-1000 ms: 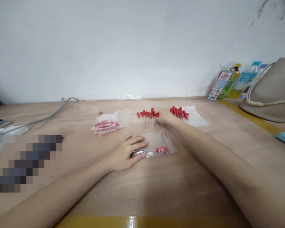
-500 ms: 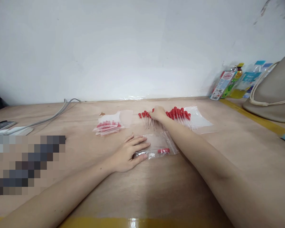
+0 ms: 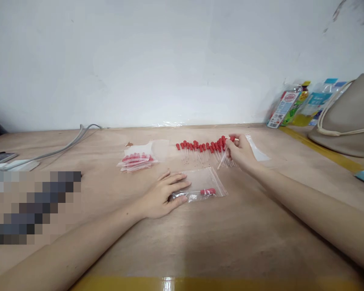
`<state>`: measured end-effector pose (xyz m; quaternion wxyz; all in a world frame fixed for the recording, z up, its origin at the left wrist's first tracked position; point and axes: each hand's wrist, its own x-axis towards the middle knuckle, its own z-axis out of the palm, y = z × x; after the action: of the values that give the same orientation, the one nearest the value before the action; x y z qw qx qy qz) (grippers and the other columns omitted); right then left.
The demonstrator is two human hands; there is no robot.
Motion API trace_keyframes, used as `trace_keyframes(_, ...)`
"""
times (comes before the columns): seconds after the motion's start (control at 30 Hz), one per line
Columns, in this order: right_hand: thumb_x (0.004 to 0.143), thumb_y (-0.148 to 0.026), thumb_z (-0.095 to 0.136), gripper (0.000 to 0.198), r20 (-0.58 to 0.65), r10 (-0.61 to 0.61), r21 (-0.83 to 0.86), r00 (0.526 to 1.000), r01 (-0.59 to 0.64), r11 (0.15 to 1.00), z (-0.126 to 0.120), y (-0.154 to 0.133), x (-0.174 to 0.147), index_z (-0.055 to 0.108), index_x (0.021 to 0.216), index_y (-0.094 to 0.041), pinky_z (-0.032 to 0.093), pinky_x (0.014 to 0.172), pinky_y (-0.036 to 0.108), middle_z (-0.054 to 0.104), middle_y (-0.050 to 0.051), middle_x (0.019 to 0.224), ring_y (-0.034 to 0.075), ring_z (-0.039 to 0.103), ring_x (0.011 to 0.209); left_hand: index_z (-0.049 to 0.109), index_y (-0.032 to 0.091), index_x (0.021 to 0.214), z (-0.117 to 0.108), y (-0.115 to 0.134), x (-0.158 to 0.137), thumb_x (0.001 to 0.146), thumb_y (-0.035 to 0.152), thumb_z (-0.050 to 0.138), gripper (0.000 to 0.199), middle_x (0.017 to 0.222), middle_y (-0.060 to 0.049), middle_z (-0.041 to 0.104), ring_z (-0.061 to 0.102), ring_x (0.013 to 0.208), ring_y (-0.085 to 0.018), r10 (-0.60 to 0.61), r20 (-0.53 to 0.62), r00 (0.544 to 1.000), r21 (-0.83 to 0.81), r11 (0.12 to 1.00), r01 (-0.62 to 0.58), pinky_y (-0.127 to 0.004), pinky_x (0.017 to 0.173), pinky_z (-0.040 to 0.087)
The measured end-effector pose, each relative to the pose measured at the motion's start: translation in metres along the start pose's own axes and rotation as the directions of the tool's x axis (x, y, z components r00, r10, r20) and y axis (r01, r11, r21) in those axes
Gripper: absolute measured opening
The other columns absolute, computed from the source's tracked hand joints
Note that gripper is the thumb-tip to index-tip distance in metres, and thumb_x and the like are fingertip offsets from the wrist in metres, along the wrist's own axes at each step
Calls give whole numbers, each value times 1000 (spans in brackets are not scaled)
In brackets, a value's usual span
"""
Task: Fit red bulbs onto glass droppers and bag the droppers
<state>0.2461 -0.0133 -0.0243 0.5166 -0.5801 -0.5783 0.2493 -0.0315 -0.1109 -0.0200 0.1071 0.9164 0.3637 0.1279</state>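
My left hand (image 3: 166, 194) lies flat with fingers spread on the left part of a clear zip bag (image 3: 197, 176). Inside that bag is a red-bulbed dropper (image 3: 208, 191), its thin tube running under my fingers. Farther back, my right hand (image 3: 242, 151) pinches a dropper (image 3: 222, 160), its pale tube pointing down and left; the fingers partly cover its top. Beside and behind this hand, several loose red-bulbed droppers (image 3: 195, 144) lie in a row, tubes toward me. A white plastic bag (image 3: 257, 149) lies partly hidden behind the right hand.
Filled zip bags (image 3: 136, 161) with red bulbs are stacked left of the row. A grey cable (image 3: 75, 141) crosses the left of the table. Bottles (image 3: 320, 101), a carton (image 3: 283, 109) and a beige bag (image 3: 346, 121) stand at the right by the wall.
My right hand has moved right along the row, from its left half to its right end, and a dropper tube now shows in its fingers. My left hand has stayed on the zip bag.
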Motion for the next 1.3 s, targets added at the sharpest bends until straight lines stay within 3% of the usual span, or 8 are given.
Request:
trace_keyframes(0.27, 76, -30, 48, 20, 174, 286, 418, 942, -334, 845, -11, -7, -60, 36, 91, -24, 52, 58, 29, 51, -4, 66, 12, 59, 56, 31, 24, 134, 0, 1, 0, 87, 41, 44, 52, 134, -6, 42, 38, 124, -23, 21, -43, 999, -47, 999, -23, -48, 108, 18)
trace_keyframes(0.43, 70, -27, 60, 23, 393, 249, 428, 885, -416, 803, -19, -7, -74, 41, 83, -22, 51, 64, 28, 59, -1, 71, 11, 61, 62, 28, 24, 134, -2, 3, 0, 88, 41, 42, 52, 136, -6, 41, 36, 125, -22, 8, -9, 1000, -41, 999, -8, -47, 109, 17)
trace_keyframes(0.57, 62, -33, 69, 28, 597, 124, 168, 793, -274, 947, -29, -1, -70, 53, 78, -17, 38, 46, 20, 53, -5, 55, 7, 48, 48, 29, 24, 133, -3, 3, 0, 88, 42, 41, 51, 135, -5, 42, 38, 124, -22, 13, -16, 1000, -41, 999, -14, -46, 110, 16)
trace_keyframes(0.7, 60, -37, 69, 27, 605, 22, 23, 796, -45, 999, -28, -2, -67, 61, 76, -17, 24, 41, 19, 39, -9, 47, 5, 34, 43, 30, 23, 133, -3, 3, 1, 88, 42, 42, 51, 135, -6, 42, 38, 124, -23, 25, -21, 999, -41, 999, -25, -46, 109, 17)
trace_keyframes(0.93, 70, -39, 61, 21, 572, -192, 28, 797, 216, 976, -12, -14, -76, 70, 75, -21, 40, 57, 23, 54, 2, 77, 11, 48, 66, 28, 23, 135, -2, 2, 1, 88, 42, 42, 53, 135, -6, 42, 38, 124, -22, 30, -4, 1000, -31, 999, -30, -46, 110, 15)
trace_keyframes(1.13, 77, -34, 52, 21, 698, -213, -8, 684, 305, 952, -18, -15, -74, 70, 80, -23, 43, 75, 28, 58, 3, 85, 15, 53, 82, 29, 23, 135, -2, 0, 1, 88, 43, 41, 53, 137, -7, 40, 34, 127, -22, 24, 5, 1000, -21, 999, -24, -47, 110, 14)
trace_keyframes(1.2, 76, -34, 51, 23, 693, -141, -41, 707, 234, 971, -23, -14, -67, 69, 84, -21, 43, 67, 27, 59, 2, 76, 14, 54, 72, 31, 25, 135, -1, -1, 1, 88, 44, 40, 51, 139, -6, 37, 30, 129, -22, 26, 31, 999, -2, 1000, -26, -48, 109, 12)
trace_keyframes(1.3, 73, -32, 53, 22, 534, -41, -158, 844, 147, 976, -25, -13, -51, 66, 83, -18, 40, 54, 24, 59, 0, 63, 12, 51, 57, 30, 29, 135, -1, -2, 2, 90, 44, 35, 48, 142, -4, 31, 24, 132, -21, 28, 86, 996, 16, 999, -29, -50, 109, 9)
